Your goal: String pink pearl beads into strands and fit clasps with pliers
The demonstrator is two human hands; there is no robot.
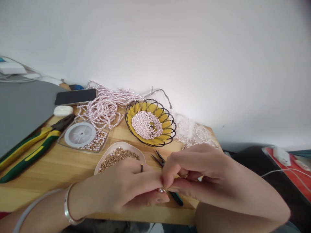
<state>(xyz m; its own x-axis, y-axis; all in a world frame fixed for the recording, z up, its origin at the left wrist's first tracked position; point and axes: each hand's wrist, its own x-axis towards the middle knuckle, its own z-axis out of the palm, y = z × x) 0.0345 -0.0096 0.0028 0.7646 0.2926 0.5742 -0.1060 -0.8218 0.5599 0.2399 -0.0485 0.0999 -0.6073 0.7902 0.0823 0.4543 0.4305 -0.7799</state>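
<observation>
My left hand (128, 184) is closed, its thumb and forefinger pinching a small beaded piece (161, 190) with pearl and gold beads. Fingertips of my right hand (201, 171) press together on the same piece from the right side. Most of the piece is hidden by the fingers. Behind my left hand is a pale dish (97, 167) of gold beads (119, 156). Partly under my right hand lie thin-nosed pliers (159, 158) with dark tips and a teal handle.
A yellow basket (132, 113) with a black wire rim holds pink pearl beads. Strands of pink beads (104, 106) lie behind. A clear box (82, 136), large green-yellow pliers (36, 149), a phone (75, 96) and a white case (63, 111) are left. Bagged beads (194, 131) lie right.
</observation>
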